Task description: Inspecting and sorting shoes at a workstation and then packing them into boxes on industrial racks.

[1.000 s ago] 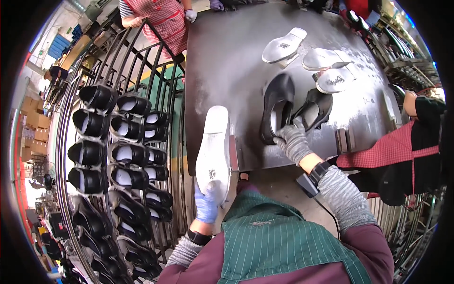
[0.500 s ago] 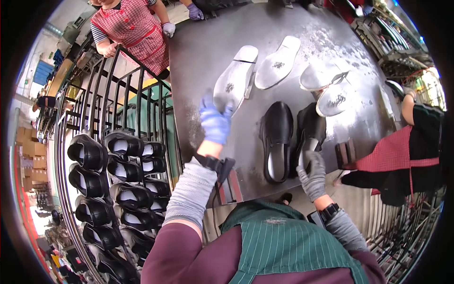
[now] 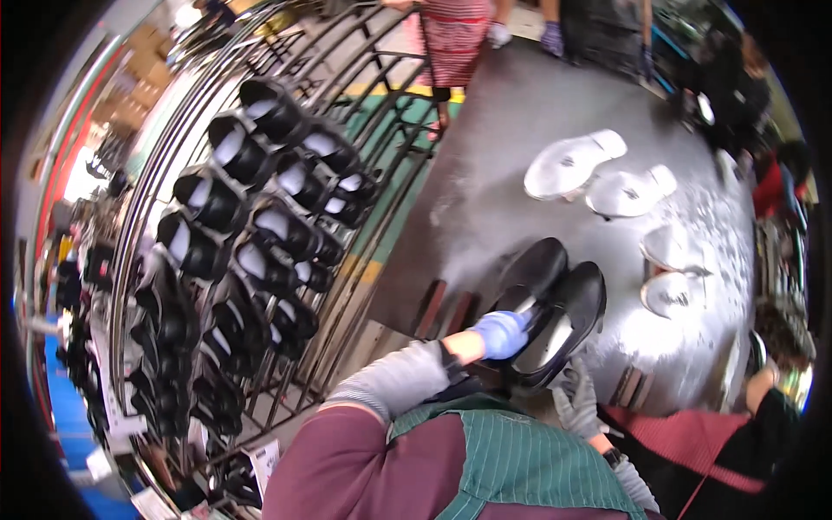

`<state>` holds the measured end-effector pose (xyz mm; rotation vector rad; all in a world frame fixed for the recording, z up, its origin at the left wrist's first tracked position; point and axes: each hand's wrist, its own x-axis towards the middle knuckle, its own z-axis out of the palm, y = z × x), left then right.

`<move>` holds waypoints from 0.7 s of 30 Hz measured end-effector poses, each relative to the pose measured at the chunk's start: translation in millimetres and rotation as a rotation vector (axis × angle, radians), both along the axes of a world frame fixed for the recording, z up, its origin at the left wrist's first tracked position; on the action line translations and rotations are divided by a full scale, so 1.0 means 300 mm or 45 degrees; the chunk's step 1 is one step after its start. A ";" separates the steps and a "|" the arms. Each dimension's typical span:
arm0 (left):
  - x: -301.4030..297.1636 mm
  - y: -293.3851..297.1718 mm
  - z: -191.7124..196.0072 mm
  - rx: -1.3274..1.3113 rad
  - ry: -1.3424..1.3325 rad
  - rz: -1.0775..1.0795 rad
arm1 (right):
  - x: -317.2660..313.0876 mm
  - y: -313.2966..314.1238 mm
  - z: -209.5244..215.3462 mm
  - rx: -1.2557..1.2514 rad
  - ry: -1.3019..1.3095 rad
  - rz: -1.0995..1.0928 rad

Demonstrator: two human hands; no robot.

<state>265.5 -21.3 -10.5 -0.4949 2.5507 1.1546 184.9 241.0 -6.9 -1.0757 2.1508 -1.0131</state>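
Note:
A pair of black slip-on shoes stands close together at the near side of the dark metal table (image 3: 494, 130). My left hand (image 3: 505, 334), in a blue glove, is closed on the heel end of the left black shoe (image 3: 537, 263), and its fingers reach to the shoe's opening. Beside it is the right black shoe (image 3: 582, 299), with a pale lining showing inside. My right hand (image 3: 579, 400), gloved in grey, is by that shoe's heel with the fingers apart and nothing visible in them. Whether it touches the heel I cannot tell.
Several white shoe soles lie farther off on the table, among them a left one (image 3: 563, 166) and a near one (image 3: 667, 295). A metal rack (image 3: 381, 56) full of black shoes stands at left. People are at the far edge and at right, one in a red apron (image 3: 685, 442).
The view has turned left, bringing more of the rack in. My left hand has come back from a white sole to the left black shoe. My right hand has left the right shoe's opening.

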 end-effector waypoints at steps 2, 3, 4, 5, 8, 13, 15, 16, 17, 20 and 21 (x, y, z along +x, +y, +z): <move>0.209 -0.124 0.119 0.167 0.151 0.286 | -0.028 -0.030 0.026 -0.025 -0.225 0.004; 0.291 -0.184 0.172 0.157 0.236 0.391 | -0.039 -0.061 0.030 -0.013 -0.268 0.016; 0.369 -0.252 0.216 0.157 0.334 0.479 | -0.049 -0.101 0.027 -0.029 -0.241 0.032; 0.436 -0.325 0.244 0.162 0.354 0.562 | -0.053 -0.148 0.022 0.058 -0.291 0.009; 0.505 -0.598 0.171 0.487 0.204 0.999 | -0.041 -0.302 0.015 0.115 -0.364 -0.047; 0.284 -1.145 -0.401 1.154 0.742 1.188 | -0.053 -0.433 0.009 0.010 -0.393 -0.172; 0.123 -1.407 -0.586 0.578 0.172 1.176 | -0.069 -0.422 -0.010 0.102 -0.345 -0.295; 0.065 -1.480 -0.646 0.408 0.247 1.227 | -0.076 -0.410 -0.027 0.094 -0.290 -0.351; 0.004 -1.555 -0.680 0.175 0.207 1.273 | -0.079 -0.392 -0.044 0.138 -0.280 -0.499; -0.179 -1.703 -0.703 -0.292 -0.122 1.194 | -0.062 -0.341 -0.104 0.105 -0.762 -1.185; -0.219 -1.763 -0.701 -0.308 -0.190 1.164 | -0.053 -0.327 -0.120 0.099 -0.719 -1.164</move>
